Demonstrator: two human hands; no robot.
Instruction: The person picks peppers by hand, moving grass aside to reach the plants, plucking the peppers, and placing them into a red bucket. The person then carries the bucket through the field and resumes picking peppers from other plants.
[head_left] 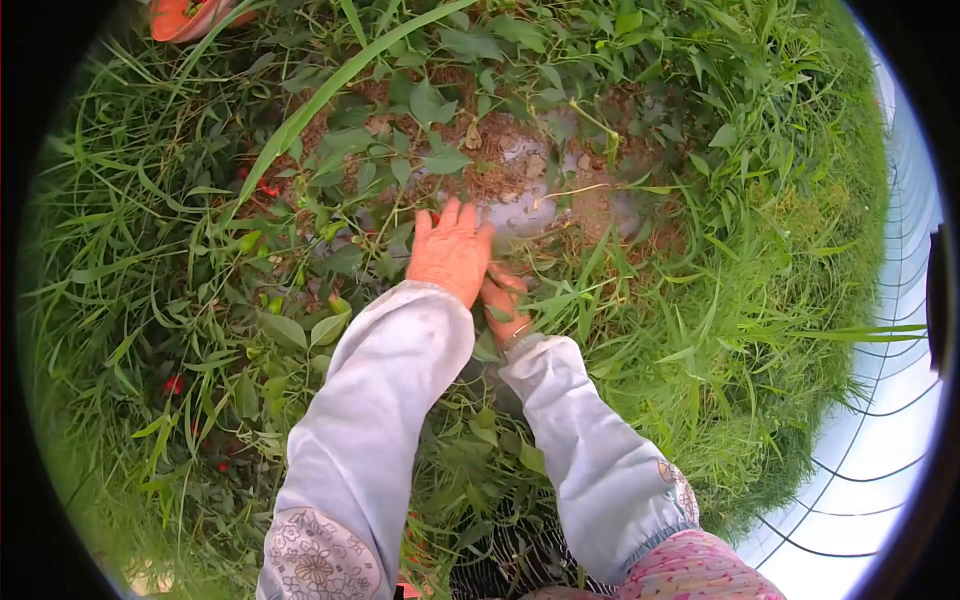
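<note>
My left hand [447,262] reaches down among the pepper plants, its back toward me and its fingers bent. A small bit of red pepper [435,217] shows between these fingers; the fingertips are hidden. Just below and to the right, close against it, is my right hand [504,302], with curled fingers partly covered by leaves. What it holds, if anything, cannot be made out. A thin band circles the right wrist. Green leaves and stems surround both hands, with bare soil [510,170] beyond them.
More red peppers [268,187] hang to the left, and another red pepper [174,384] is lower down. Pale green peppers [340,303] grow near the left sleeve. An orange container [188,18] stands at the upper left. Tall grass [760,300] and ribbed white plastic sheeting [850,500] border the right.
</note>
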